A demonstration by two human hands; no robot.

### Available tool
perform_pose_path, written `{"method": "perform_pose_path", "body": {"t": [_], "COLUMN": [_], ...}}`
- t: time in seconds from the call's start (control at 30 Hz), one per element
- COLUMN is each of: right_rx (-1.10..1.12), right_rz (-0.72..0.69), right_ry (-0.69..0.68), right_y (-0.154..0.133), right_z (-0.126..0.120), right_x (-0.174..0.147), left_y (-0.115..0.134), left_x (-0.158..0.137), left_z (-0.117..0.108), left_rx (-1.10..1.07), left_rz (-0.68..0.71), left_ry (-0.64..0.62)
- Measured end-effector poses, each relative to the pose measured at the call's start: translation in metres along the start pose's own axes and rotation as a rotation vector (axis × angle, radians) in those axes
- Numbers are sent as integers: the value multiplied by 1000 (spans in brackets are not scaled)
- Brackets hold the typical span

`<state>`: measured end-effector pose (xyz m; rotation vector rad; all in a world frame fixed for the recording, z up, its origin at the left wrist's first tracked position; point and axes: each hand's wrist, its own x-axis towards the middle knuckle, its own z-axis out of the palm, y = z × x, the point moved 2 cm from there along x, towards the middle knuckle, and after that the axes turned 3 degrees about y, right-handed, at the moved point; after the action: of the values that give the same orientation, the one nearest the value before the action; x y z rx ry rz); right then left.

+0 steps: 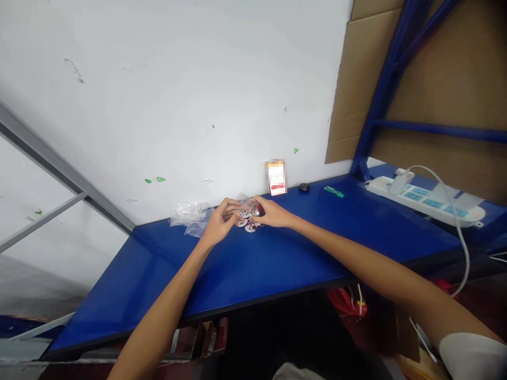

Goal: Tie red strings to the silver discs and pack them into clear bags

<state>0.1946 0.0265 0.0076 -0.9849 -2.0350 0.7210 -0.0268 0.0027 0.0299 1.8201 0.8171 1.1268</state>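
Note:
My left hand (219, 222) is closed, its fingers curled on the edge of a clear plastic bag (246, 202). Opposite it, my right hand (274, 212) is closed around a shiny, rounded metal piece (259, 210) at the bag's right side. Below and between the hands, several shiny round metal discs (251, 227) lie on the blue table (253, 269); my fingers partly cover them. What exactly these discs are is too small to tell. Crumpled clear plastic (189, 214) lies just left of my left hand.
Against the white wall (178, 105) leans a lit phone-like screen (277, 178). To its right are a small black round object (304, 187) and a green item (335, 192). A white power strip (428, 201) with a cable sits at the right, beside blue metal framing (386, 89).

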Motion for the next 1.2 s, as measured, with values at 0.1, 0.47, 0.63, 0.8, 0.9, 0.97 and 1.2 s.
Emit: {"method": "perform_pose_path", "body": {"t": [0.1,0.47,0.63,0.8,0.9,0.97,1.2], "right_rx": [111,511,545,556,533,527,400], "right_rz": [51,87,112,150,134,101,-11], "right_ry": [57,6,68,216,170,144,315], "right_y": [6,-1,6,9,5,2,-8], "right_z": [4,26,20,12,12,14,8], "right_x": [2,1,4,8,7,6,0], "left_y": [-6,-26,-31,-22,-2,8,-14], "left_x": [3,2,4,-1,-6,-8,-2], "left_z": [-5,7,5,5,7,9,6], "left_rx": [71,110,8,112,332,461,439], "left_rz": [90,8,-18,27,169,272,159], "left_ry": [237,170,218,358,436,407,203]}}
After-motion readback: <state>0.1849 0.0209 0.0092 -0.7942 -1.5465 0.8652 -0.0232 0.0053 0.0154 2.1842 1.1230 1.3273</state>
